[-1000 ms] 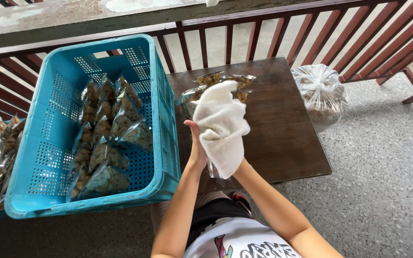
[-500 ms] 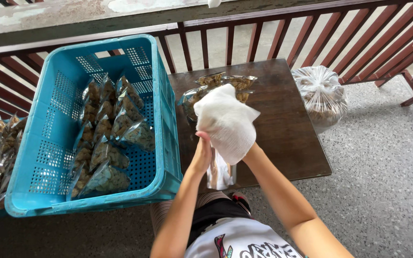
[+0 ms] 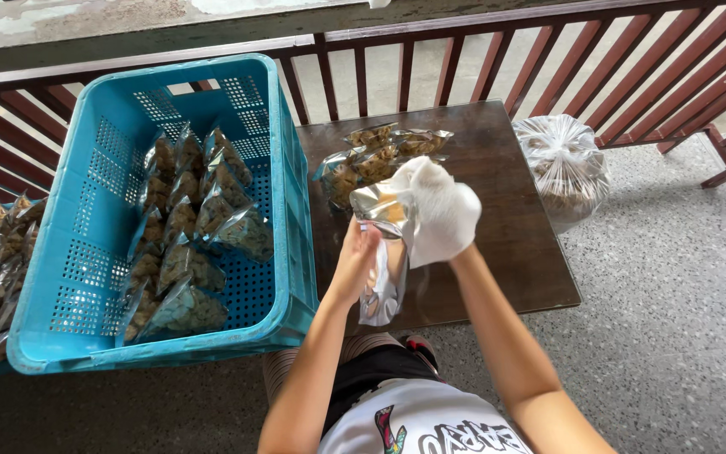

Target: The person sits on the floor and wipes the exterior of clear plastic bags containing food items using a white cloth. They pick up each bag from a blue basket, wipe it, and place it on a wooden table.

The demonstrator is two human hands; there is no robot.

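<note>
The person is holding a silvery clear pouch (image 3: 382,252) up over the near half of the dark wooden bench (image 3: 514,227), its long axis hanging roughly top to bottom, mouth uppermost. The left hand (image 3: 356,259), bare, is closing its fingers around the pouch's left side at mid-height, while the right hand (image 3: 440,212), wearing a white cloth glove, is clamping over the pouch's upper right corner; both are touching it, so neither is nearer. Farther back on the bench, beyond the pouch, a small heap of filled snack bags (image 3: 376,155) is lying. Left of the bench, touching its edge, a blue slotted crate (image 3: 86,252) is holding more filled bags in rows. Right of the bench, a knotted clear sack (image 3: 563,168) is sitting on the speckled floor. The bench's right half is lying bare, giving room there, with a red-brown railing (image 3: 464,59) closing off the far side.
</note>
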